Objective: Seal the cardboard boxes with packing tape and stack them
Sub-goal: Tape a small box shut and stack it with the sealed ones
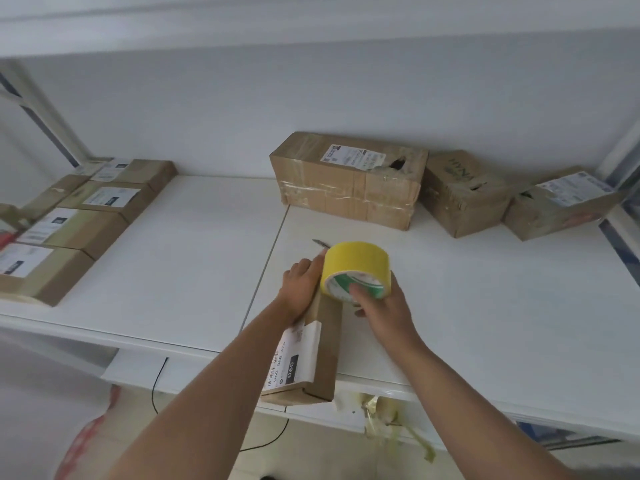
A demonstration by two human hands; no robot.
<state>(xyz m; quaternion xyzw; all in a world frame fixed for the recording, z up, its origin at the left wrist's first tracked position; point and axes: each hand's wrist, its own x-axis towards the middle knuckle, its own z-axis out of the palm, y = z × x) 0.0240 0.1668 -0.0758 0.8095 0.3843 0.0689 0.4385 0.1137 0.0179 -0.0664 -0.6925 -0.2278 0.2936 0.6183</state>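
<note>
Landmark throughout: the yellow tape roll [356, 268], held on edge at the far end of a long cardboard box [311, 344].

Far to the left of the roll, along the left edge of the white tabletop [194, 258]: a row of sealed labelled boxes [69, 233], lying side by side, touching, each with a white label on top.

Just left of the roll: left hand [300, 289], laid flat along the far left part of the long box, fingers straight and pressing down on the cardboard, grip spread, nothing pinched. Beyond the fingertips, just behind the roll's left side: a small grey blade-like tool [320, 243] lying on the tabletop; kind hard to tell.

Under and nearer than the roll: the long box itself, lengthwise toward the viewer, near end overhanging the tabletop edge, a white shipping label [291, 362] on its upper face.

At the roll: right hand [381, 306], fingers curled round the roll's near rim, one fingertip inside the green-printed core, grip closed on the roll.

Behind and to the right of the roll, against the wall: a large taped box [349, 181] with a torn hole in its top, then a tilted dark-printed box [464, 192] touching it, then a labelled box [561, 202] farthest right.

Below the roll, hanging from the tabletop's front edge: scraps of yellowish tape [384, 417].
</note>
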